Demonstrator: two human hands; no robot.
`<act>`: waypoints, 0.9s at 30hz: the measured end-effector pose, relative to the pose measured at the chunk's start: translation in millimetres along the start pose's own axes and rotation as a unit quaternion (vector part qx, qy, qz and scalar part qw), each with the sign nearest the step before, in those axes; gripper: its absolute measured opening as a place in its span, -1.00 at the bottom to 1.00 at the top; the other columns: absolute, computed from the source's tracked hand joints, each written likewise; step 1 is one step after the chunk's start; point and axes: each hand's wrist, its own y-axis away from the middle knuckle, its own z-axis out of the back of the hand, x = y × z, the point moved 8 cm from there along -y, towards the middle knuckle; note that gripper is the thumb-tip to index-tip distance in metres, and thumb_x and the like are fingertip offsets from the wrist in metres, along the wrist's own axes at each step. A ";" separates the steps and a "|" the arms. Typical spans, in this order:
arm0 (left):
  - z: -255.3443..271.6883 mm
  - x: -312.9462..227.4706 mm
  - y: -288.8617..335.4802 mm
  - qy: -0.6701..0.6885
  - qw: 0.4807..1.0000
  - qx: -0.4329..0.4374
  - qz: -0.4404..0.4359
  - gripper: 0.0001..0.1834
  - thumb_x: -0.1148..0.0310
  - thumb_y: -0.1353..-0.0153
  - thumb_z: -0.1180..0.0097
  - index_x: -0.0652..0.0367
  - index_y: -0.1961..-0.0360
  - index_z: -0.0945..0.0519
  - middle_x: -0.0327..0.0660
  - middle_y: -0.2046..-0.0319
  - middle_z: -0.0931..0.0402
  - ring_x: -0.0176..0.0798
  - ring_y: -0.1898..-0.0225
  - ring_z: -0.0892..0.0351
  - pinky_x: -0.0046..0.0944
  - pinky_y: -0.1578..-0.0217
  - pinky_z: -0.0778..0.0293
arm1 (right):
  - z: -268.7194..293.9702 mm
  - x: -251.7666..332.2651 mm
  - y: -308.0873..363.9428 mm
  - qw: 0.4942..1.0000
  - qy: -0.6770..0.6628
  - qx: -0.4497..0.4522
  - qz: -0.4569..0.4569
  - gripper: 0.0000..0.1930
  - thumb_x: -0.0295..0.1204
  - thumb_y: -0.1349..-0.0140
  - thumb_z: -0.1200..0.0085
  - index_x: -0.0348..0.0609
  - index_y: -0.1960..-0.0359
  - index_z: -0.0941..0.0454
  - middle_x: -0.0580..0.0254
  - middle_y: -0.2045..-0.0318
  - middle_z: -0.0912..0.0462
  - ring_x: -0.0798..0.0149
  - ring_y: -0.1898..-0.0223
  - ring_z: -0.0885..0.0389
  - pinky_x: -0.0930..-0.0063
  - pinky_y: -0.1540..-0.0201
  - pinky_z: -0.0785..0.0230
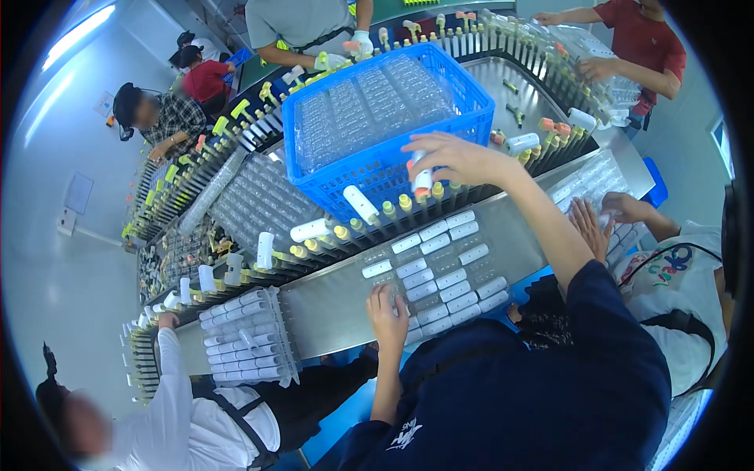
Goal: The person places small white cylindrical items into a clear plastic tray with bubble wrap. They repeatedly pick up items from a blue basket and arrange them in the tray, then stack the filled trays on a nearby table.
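My right hand (463,161) reaches over the front rail at the near side of the blue crate. Its fingers are closed around a white cylindrical part (422,166) with an orange piece at its lower end. My left hand (385,315) lies at the left edge of a clear plastic tray (444,259), its fingers stretched forward, close to the white tubes. In that tray, white tubes (456,291) lie in rows, with bare slots among them. What is under my left fingertips is partly hidden.
A blue crate (470,129) holds stacked clear trays. Pegs with yellow-green tips (404,202) line the rail, some carrying white tubes (360,202). At left stands a stack of filled trays (243,337), near a person in white (169,420). A co-worker's hands (593,224) work close by on the right.
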 end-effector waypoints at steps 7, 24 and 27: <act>-22.3 15.8 -25.7 -0.031 0.999 0.029 -0.004 -0.66 0.54 -0.32 -0.25 0.31 -0.12 -0.63 0.16 -0.06 -0.62 0.31 -0.14 -0.57 0.18 -0.17 -0.51 | -90.4 35.5 -40.4 0.997 0.049 -0.043 -0.033 -0.15 -0.75 -0.07 -0.18 0.12 -0.47 -0.45 -0.08 -0.69 -0.08 -0.45 -0.69 0.09 -0.25 -0.65 -0.10; -24.9 4.7 -88.8 -0.090 0.975 0.201 -0.015 -0.64 0.42 -0.38 -0.32 0.19 -0.18 -0.62 0.00 -0.04 -0.69 0.14 -0.03 -0.66 0.12 -0.10 -0.51 | -230.8 -41.8 214.9 0.927 0.073 -0.021 -0.369 -0.73 -0.37 -0.40 -0.19 0.04 -0.10 -0.71 0.20 -0.12 -0.67 -0.05 -0.20 -0.64 -0.15 -0.30 -0.47; 7.9 -96.3 -120.4 0.053 0.985 0.124 -0.110 -0.59 0.48 -0.42 -0.27 0.23 -0.27 -0.58 0.12 -0.06 -0.65 0.23 -0.03 -0.65 0.14 -0.03 -0.54 | -234.1 -44.2 215.3 0.941 0.075 0.009 -0.331 -0.72 -0.29 -0.41 -0.24 0.10 -0.11 -0.70 0.21 -0.12 -0.66 -0.03 -0.26 -0.60 -0.22 -0.36 -0.41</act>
